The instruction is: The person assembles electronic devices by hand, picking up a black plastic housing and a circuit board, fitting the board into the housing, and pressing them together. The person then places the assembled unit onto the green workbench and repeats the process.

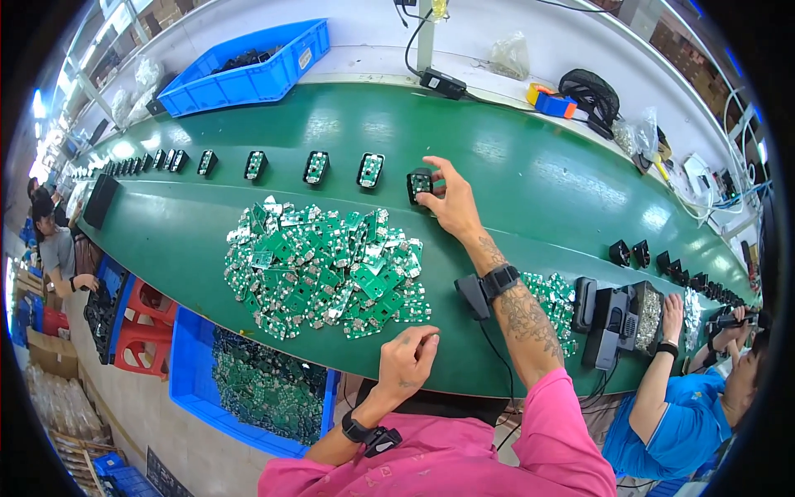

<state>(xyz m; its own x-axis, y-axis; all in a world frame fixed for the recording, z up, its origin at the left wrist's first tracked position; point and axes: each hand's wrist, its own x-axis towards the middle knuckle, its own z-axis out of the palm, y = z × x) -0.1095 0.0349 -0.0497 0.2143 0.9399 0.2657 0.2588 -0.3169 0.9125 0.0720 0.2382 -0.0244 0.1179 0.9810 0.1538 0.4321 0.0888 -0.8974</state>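
My right hand (454,203) reaches forward across the green bench and grips a small black plastic housing (420,185) between thumb and fingers; a circuit board shows inside it. Left of it, a row of similar black housings with green circuit boards (370,171) stretches away along the bench. My left hand (406,360) is curled closed beside the near right edge of a big heap of green circuit boards (327,273); whatever its fingers might hold is hidden. A smaller heap of circuit boards (551,306) lies to the right, beyond my right forearm.
A blue crate (240,91) stands at the far left. Below the bench edge sits a blue bin of boards (186,389). On the right are a black device (609,331), more black housings (642,253) and a co-worker in a blue shirt (671,422). Another person (58,248) works far left.
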